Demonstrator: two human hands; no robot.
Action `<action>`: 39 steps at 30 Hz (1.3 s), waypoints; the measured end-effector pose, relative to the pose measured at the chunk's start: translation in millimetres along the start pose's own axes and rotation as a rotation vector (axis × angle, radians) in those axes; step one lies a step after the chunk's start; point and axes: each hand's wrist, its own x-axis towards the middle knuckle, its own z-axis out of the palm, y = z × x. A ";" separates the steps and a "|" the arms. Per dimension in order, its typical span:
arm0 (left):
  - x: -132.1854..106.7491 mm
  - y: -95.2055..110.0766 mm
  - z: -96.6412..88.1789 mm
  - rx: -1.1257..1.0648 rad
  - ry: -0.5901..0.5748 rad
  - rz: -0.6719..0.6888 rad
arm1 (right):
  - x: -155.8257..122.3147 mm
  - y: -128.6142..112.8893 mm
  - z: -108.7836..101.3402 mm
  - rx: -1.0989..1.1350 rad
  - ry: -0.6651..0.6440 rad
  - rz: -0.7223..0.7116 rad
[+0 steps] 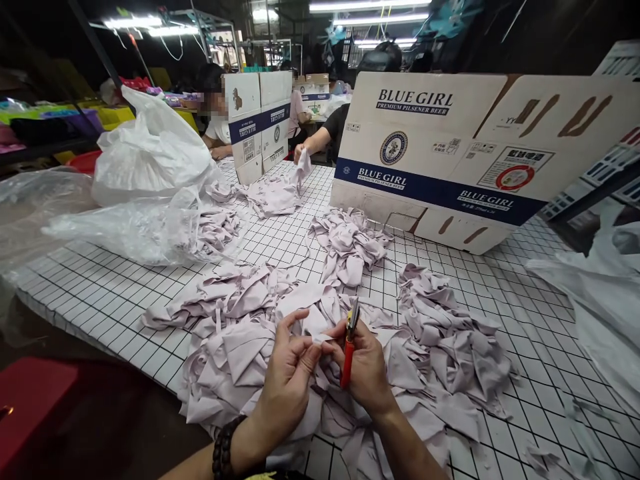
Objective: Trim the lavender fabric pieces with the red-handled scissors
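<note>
My left hand (290, 370), with a dark beaded bracelet at the wrist, pinches the edge of a pale lilac fabric piece (316, 325) between thumb and fingers. Close beside it, my right hand (369, 373) holds small red-handled scissors (348, 357), blades pointing up and away from me. The fingertips of that hand also meet the same fabric edge. Under and around both hands spreads a loose heap of pale lilac fabric pieces (235, 363). Another pile of such pieces (450, 333) lies to the right, and a smaller pile (353, 243) sits farther back.
A grid-patterned tablecloth (545, 373) covers the table. Two beer cartons stand on it, a large one (430, 140) at back right and a smaller one (260, 127) farther off. White plastic bags (155, 147) bulge at the left. Across the table, a co-worker's hand (311, 143) lifts fabric.
</note>
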 end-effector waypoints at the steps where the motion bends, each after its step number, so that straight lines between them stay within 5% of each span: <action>1: 0.3 0.0 0.0 -0.013 -0.018 0.008 | -0.8 -1.0 0.8 0.003 -0.011 -0.001; 8: 3.4 -19.3 1.8 -0.137 -0.242 -0.150 | -7.6 -20.2 -15.5 -0.172 -0.191 0.085; 14: 9.3 -18.4 -3.6 0.062 -0.323 0.042 | -23.0 -46.9 -51.1 -0.746 -0.192 -0.045; 20: 12.6 -17.9 -5.6 0.147 -0.444 0.178 | -28.4 -53.6 -52.9 -1.059 -0.224 -0.009; 39: 14.9 -23.2 -7.4 0.121 -0.485 0.240 | -26.4 -58.1 -43.3 -1.097 -0.269 0.033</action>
